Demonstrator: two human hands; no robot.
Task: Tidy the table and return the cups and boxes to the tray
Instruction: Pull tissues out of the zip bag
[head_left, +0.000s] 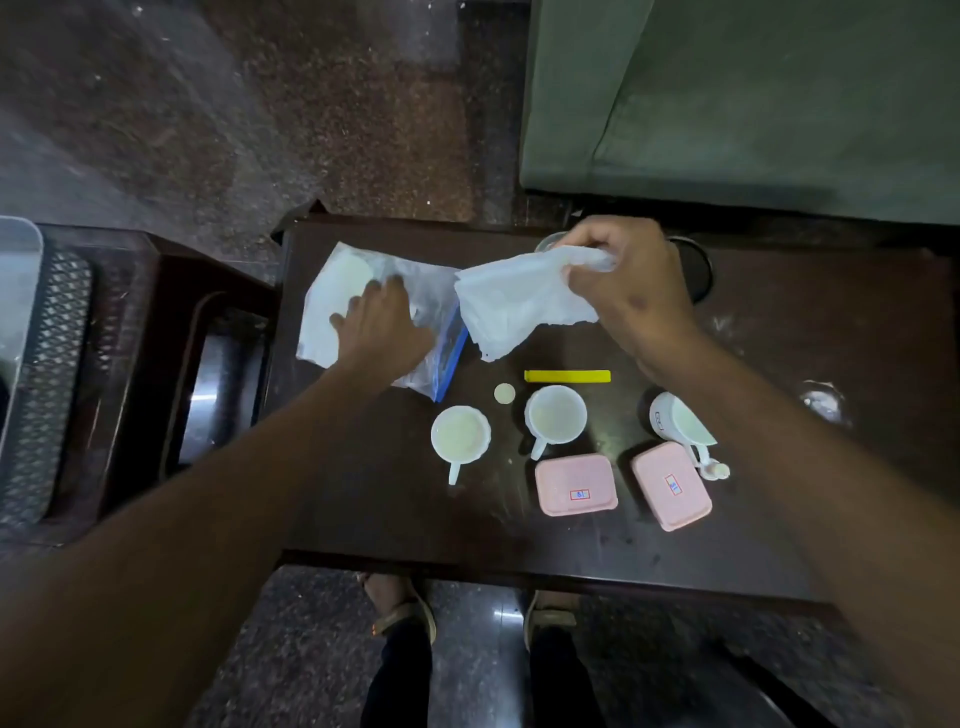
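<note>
Head view: cups and boxes wait on the table while both hands deal with a tissue and a bag.

Nearest, below the right hand's grip, two pink boxes (576, 484) (671, 486) lie flat, the right one's long axis skewed; beyond them three cups (460, 434) (556, 414) (675, 421), two with handles pointing toward the person. A yellow strip (567, 375) lies crosswise under the grip. The right hand (623, 291) pinches a white tissue (519, 306), lifted off the table (363, 519). The left hand (382, 325) presses flat, fingers spread, on a clear bag (431, 332). Judging by this, the wiping step is in hand; next comes freeing both hands and carrying cups to the tray, which I cannot identify.
</note>
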